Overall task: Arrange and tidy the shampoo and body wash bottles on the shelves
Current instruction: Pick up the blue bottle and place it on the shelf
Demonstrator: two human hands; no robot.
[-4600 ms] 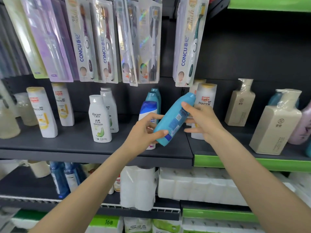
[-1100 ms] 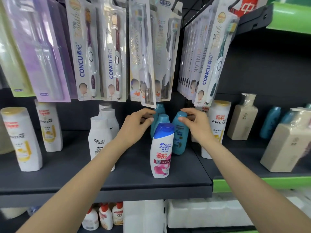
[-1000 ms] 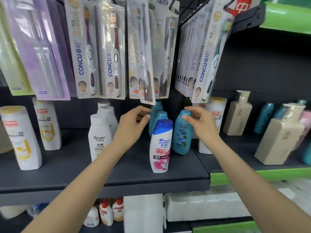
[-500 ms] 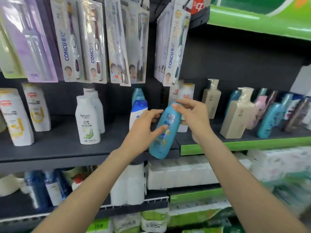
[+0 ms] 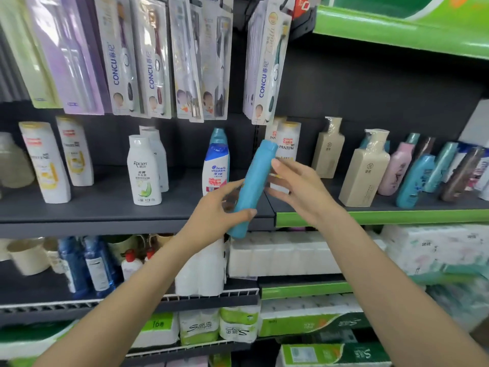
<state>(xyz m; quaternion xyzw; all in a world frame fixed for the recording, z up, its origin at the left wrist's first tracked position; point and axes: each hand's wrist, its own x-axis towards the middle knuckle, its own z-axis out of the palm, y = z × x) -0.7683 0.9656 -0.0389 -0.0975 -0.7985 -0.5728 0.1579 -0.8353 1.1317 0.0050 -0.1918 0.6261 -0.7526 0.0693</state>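
Observation:
A teal shampoo bottle (image 5: 254, 186) is tilted in the air in front of the dark shelf (image 5: 111, 215), cap up and to the right. My left hand (image 5: 217, 215) grips its lower half, thumb across the front. My right hand (image 5: 299, 192) is beside the bottle's upper part with fingers spread; contact is unclear. Behind stands a white and blue Head & Shoulders bottle (image 5: 215, 169) with another teal bottle (image 5: 218, 135) behind it. White Pantene bottles (image 5: 287, 144) stand to the right.
White Rocien bottles (image 5: 143, 173) and Pantene bottles (image 5: 45, 162) stand to the left. Beige pump bottles (image 5: 363, 170) and teal, pink and brown bottles (image 5: 415, 178) fill the green-edged shelf (image 5: 383, 215) on the right. Toothbrush packs (image 5: 153, 56) hang above. Tissue packs (image 5: 283, 255) lie below.
I have lifted the teal bottle off the shelf and drawn it toward me. It has turned so its label faces away, and my right hand has loosened from its cap.

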